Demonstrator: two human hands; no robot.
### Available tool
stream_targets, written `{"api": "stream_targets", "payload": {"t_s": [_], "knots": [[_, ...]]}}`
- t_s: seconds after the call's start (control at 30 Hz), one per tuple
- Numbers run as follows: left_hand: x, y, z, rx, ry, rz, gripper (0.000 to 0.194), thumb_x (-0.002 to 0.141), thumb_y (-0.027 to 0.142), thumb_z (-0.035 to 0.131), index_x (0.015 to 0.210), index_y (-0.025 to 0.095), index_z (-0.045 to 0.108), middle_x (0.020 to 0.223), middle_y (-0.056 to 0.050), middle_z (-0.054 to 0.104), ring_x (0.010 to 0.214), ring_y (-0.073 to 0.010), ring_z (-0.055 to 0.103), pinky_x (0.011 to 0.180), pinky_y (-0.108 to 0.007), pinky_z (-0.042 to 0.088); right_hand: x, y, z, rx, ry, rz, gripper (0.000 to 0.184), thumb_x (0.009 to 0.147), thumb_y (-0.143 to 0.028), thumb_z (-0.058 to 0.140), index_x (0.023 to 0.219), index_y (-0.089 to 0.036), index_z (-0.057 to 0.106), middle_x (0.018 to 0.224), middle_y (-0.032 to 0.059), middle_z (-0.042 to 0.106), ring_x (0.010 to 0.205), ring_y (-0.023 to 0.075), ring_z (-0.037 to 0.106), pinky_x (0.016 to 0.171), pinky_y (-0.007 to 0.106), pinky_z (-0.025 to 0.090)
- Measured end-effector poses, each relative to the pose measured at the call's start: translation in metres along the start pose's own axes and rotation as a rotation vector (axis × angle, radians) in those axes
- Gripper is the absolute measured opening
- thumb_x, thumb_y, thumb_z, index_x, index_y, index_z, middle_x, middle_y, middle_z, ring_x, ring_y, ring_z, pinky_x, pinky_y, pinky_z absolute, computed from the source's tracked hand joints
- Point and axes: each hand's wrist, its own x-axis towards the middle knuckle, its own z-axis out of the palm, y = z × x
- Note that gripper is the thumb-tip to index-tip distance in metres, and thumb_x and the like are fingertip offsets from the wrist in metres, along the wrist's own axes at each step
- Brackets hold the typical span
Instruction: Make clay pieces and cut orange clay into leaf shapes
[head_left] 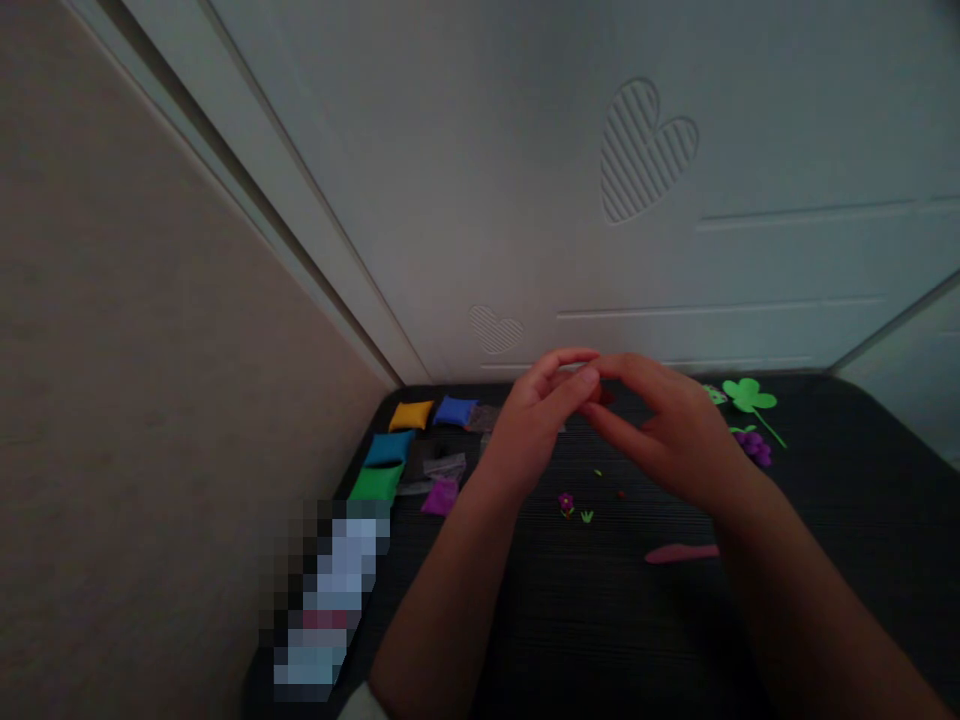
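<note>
My left hand (536,415) and my right hand (675,425) meet above the far part of the dark table, fingertips pressed together. Whatever sits between the fingers is hidden. A bit of dark red (608,397) shows behind the right fingers; I cannot tell whether it is held or lies beyond. Below the hands lie a tiny purple flower (566,502) with green leaves, a small green leaf piece (587,517), a yellow-green sliver (598,472) and a little reddish ball (620,494). A pink modelling knife (679,553) is partly covered by the right forearm.
On the left of the table (585,620) lie several soft packets, among them yellow (412,415), blue (455,410), green (376,484) and purple (441,495). A green clover shape (748,394) and a purple cluster (753,447) rest at right. A white panel (525,200) stands behind.
</note>
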Motion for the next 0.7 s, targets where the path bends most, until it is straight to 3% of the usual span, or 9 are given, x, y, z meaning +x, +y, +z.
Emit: {"api": "stream_targets", "payload": {"t_s": [0.2, 0.4, 0.7], "knots": [[-0.0006, 0.0021, -0.0009, -0.032, 0.006, -0.003, 0.022, 0.08, 0.028, 0.061, 0.1, 0.021, 0.061, 0.078, 0.0, 0.066, 0.076, -0.0129, 0.061, 0.075, -0.027, 0.045, 0.0001, 0.0009, 0.0013, 0.032, 0.002, 0.004, 0.026, 0.082, -0.025, 0.058, 0.107, -0.019, 0.058, 0.102, 0.007, 0.066, 0.091, 0.0199, 0.061, 0.081, 0.036, 0.046], [-0.0004, 0.0025, -0.0008, -0.057, -0.029, 0.003, 0.021, 0.08, 0.026, 0.061, 0.101, 0.022, 0.061, 0.077, 0.001, 0.067, 0.074, -0.0103, 0.06, 0.074, -0.024, 0.044, -0.0009, 0.0017, 0.0003, 0.009, 0.015, -0.003, 0.02, 0.083, -0.023, 0.057, 0.103, -0.019, 0.059, 0.099, 0.0062, 0.066, 0.09, 0.0193, 0.06, 0.082, 0.036, 0.046], [-0.0012, 0.0072, -0.0062, -0.061, -0.012, 0.006, 0.031, 0.076, 0.027, 0.066, 0.105, 0.022, 0.057, 0.081, 0.0, 0.068, 0.08, -0.0129, 0.062, 0.078, -0.028, 0.045, -0.0009, 0.0017, -0.0011, -0.022, 0.061, 0.006, 0.022, 0.084, -0.027, 0.057, 0.105, -0.022, 0.058, 0.1, 0.0049, 0.066, 0.091, 0.0208, 0.061, 0.081, 0.038, 0.048]]}}
